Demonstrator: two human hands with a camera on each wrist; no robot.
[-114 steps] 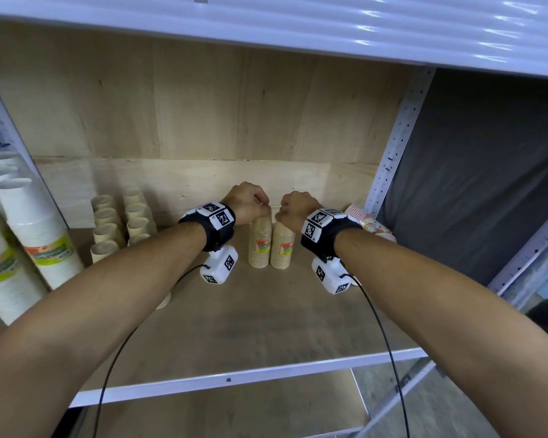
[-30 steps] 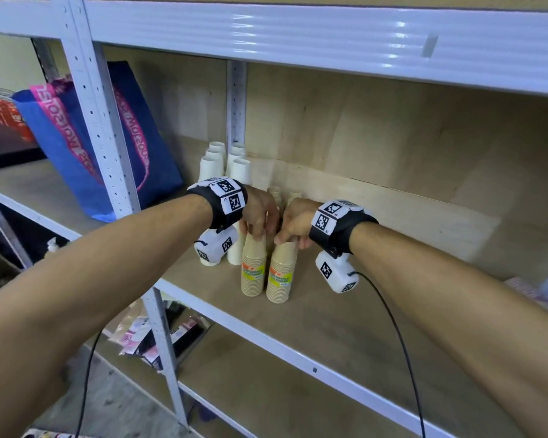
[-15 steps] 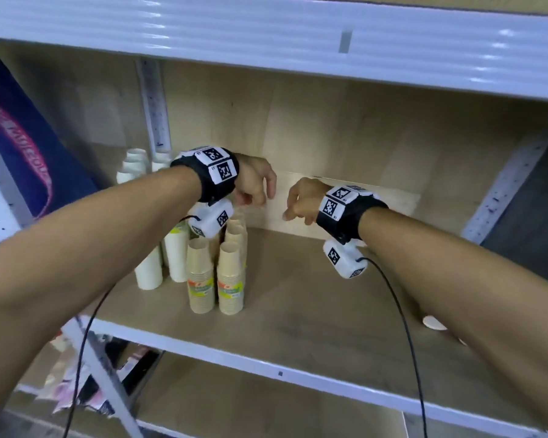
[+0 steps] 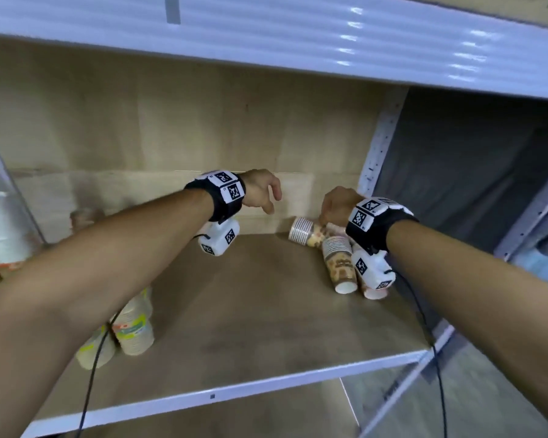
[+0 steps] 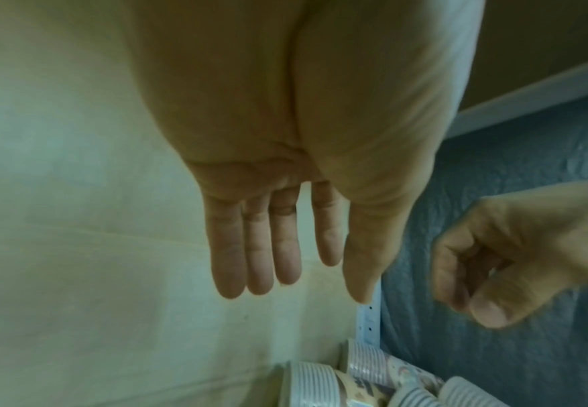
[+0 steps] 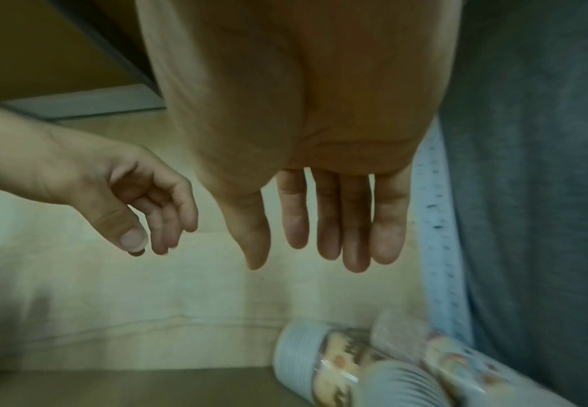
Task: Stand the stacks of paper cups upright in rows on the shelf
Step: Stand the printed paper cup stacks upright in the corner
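Wooden shelf (image 4: 266, 327): patterned cup stacks (image 4: 339, 260) lying toppled at back right corner; upright stacks (image 4: 133, 330) standing front left. Left hand (image 4: 261, 191), right hand (image 4: 337, 205) hovering above toppled stacks, fingers relaxed, loose, holding nothing.

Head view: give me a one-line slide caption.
Both empty hands, left and right, reach toward patterned paper cup stacks lying on their sides at the shelf's right end.
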